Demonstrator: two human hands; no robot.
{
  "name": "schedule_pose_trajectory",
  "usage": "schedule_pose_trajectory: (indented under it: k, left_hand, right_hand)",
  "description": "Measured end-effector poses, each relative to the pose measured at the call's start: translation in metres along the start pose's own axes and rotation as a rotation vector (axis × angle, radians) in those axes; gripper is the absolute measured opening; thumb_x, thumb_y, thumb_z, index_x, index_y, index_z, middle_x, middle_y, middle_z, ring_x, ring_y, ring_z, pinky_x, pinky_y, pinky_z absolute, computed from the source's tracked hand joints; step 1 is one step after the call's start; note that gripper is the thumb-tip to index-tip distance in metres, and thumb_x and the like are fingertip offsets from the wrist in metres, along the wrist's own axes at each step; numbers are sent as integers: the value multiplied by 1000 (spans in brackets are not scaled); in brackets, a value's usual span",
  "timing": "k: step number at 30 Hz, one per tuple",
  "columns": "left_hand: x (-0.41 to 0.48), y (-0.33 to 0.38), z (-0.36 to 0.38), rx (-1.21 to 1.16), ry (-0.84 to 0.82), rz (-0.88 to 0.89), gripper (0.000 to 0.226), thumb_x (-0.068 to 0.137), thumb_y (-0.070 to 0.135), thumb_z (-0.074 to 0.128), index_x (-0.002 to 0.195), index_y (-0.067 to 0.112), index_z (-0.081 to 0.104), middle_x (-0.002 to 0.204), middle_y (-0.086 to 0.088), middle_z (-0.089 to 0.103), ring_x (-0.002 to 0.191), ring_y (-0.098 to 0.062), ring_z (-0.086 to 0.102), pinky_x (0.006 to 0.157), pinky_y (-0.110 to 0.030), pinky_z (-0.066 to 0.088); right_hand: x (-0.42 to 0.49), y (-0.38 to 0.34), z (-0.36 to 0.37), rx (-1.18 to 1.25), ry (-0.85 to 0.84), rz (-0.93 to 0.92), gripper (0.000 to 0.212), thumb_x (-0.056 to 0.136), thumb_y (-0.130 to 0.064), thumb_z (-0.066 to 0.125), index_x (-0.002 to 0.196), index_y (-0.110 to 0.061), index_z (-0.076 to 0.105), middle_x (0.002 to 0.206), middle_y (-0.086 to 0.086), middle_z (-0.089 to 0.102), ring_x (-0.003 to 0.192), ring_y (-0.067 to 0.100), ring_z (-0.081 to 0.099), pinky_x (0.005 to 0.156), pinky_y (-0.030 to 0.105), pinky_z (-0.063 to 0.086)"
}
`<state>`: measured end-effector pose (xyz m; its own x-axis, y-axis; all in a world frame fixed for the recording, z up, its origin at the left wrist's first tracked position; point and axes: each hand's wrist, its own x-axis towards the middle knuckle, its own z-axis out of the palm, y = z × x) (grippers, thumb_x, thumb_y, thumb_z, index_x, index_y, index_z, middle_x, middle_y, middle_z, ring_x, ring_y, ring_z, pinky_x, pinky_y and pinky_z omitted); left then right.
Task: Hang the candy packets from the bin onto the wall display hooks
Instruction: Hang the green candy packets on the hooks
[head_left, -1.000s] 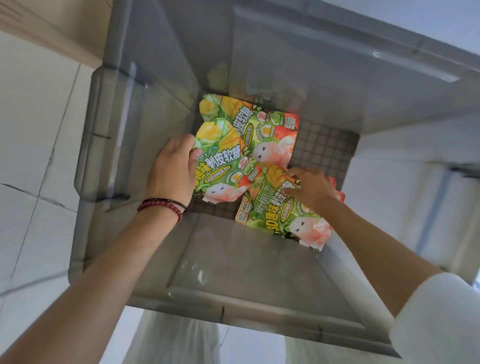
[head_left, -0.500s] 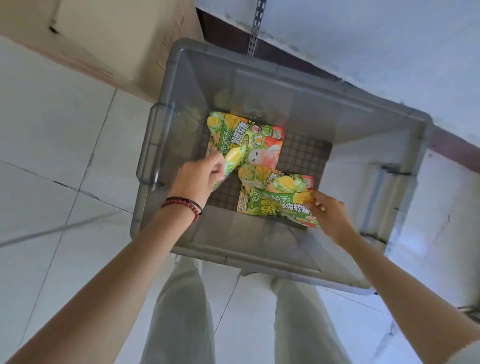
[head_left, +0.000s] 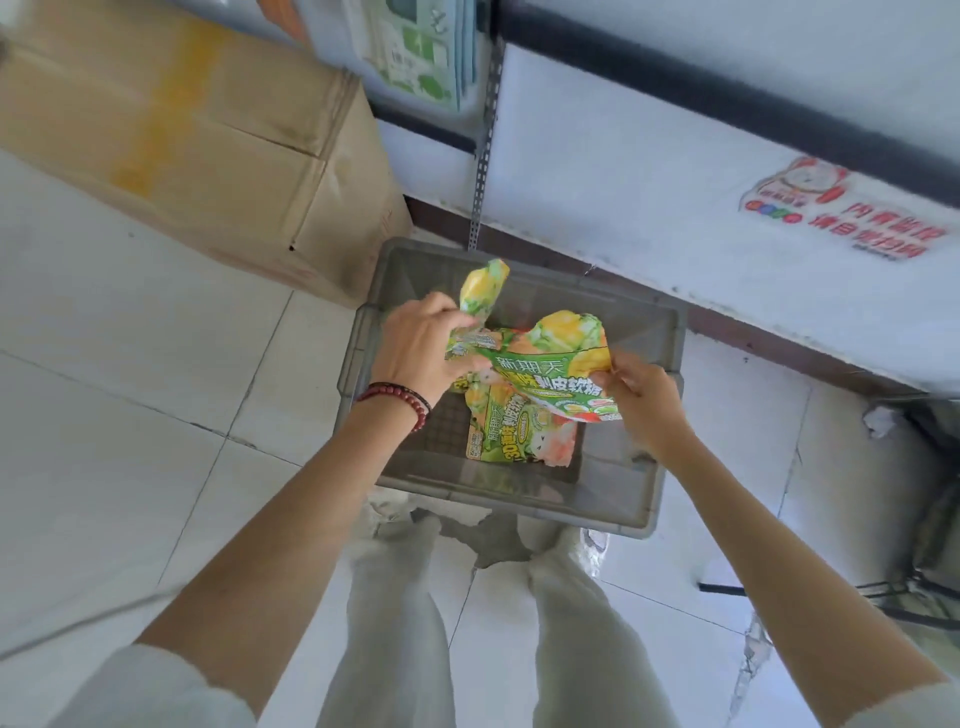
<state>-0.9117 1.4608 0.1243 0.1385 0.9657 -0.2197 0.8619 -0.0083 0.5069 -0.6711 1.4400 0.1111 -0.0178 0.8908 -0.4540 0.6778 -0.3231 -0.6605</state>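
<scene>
1. Pale trouser legs (head_left: 389, 613) stand on the white tiled floor (head_left: 130, 374), just short of the near wall of a grey plastic bin (head_left: 613, 506).
2. Both bare forearms reach forward over the bin. The left wrist wears a dark red bead bracelet (head_left: 402, 399).
3. The left hand (head_left: 421, 356) shows its back to the camera, fingers curled round a crumpled packet (head_left: 483, 288). Squeezed to a narrow strip, the packet has its long axis rising out of the fist and away, with its yellow-and-green end pointing toward the wall.
4. The right hand (head_left: 644, 400) is bent at the wrist, and its fingers (head_left: 621, 371) pinch the right edge of an open-faced packet (head_left: 550, 366). The printed face is toward the camera with the lettering upright and the yellow fruit end toward the wall. Its broad span runs left to right between the hands, sloping down to the right. Whether it touches the crumpled packet cannot be told.
5. Both held packets hang above the bin. Below them a third packet (head_left: 519, 436) lies flat on the bin's grid floor, partly hidden. Its lettering is turned sideways, its long axis runs left to right, and its fruit end is to the left.
6. A cardboard box (head_left: 208, 135) sits on the floor beyond the bin's far left corner.
7. Behind the bin, a slotted metal upright (head_left: 483, 150) runs up the white wall (head_left: 623, 171), which carries a red sticker (head_left: 841, 213).
</scene>
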Motion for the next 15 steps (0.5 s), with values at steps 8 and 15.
schedule_pose_trajectory:
  k: [8, 15]
  left_hand:
    - [-36, 85, -88, 142, 108, 206, 31, 88, 47, 51, 93, 24, 72, 98, 7, 65, 82, -15, 61, 82, -33, 37]
    - [-43, 175, -175, 276, 152, 388, 31, 93, 46, 44, 101, 28, 68, 109, 12, 60, 100, -8, 55, 91, -27, 17]
  right_hand:
    - [-72, -72, -91, 170, 106, -62, 17, 79, -16, 74, 78, -29, 62, 82, -5, 68, 86, 18, 65, 89, 41, 51]
    - [-122, -163, -188, -115, 319, -306, 19, 67, -38, 82, 78, -30, 69, 73, -9, 67, 69, 11, 60, 60, 15, 44]
